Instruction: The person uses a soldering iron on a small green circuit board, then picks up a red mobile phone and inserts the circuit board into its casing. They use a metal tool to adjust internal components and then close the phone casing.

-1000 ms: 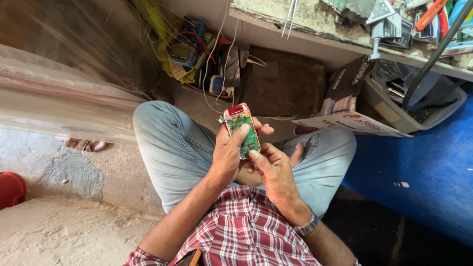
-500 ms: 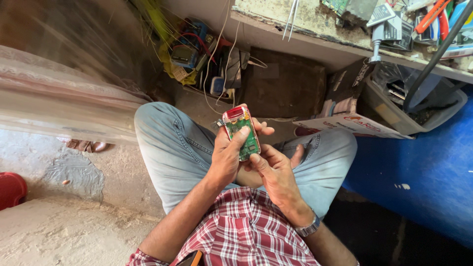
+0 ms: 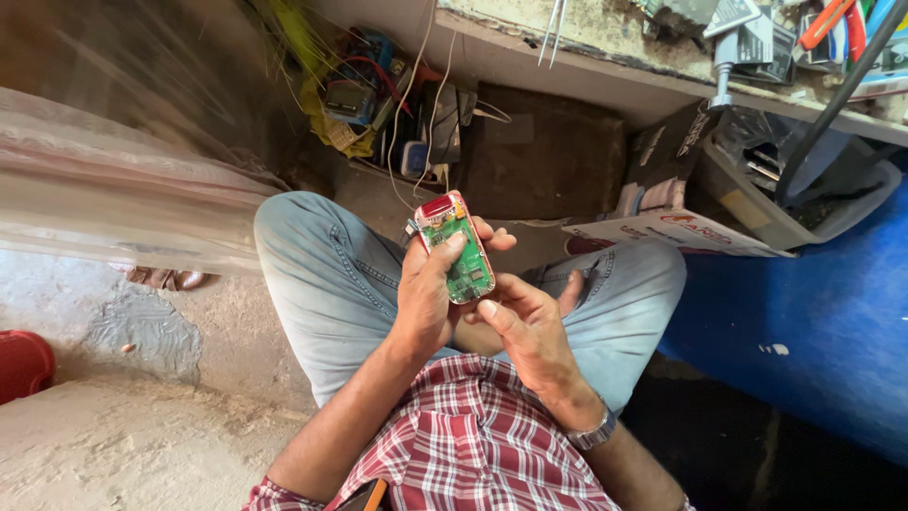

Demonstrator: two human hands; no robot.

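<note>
Risk: slip | left hand clasps opened phone, thumb on bare circuit board (fragile) | right hand half-curled beneath, empty | could drop onto floor

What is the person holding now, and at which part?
The left hand grips an opened red phone around its lower half, thumb on the green board; the right hand touches its bottom end.

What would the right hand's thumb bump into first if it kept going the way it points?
Probably the green circuit board that the left hand holds; the right hand thumb tip sits just below its lower edge.
</note>
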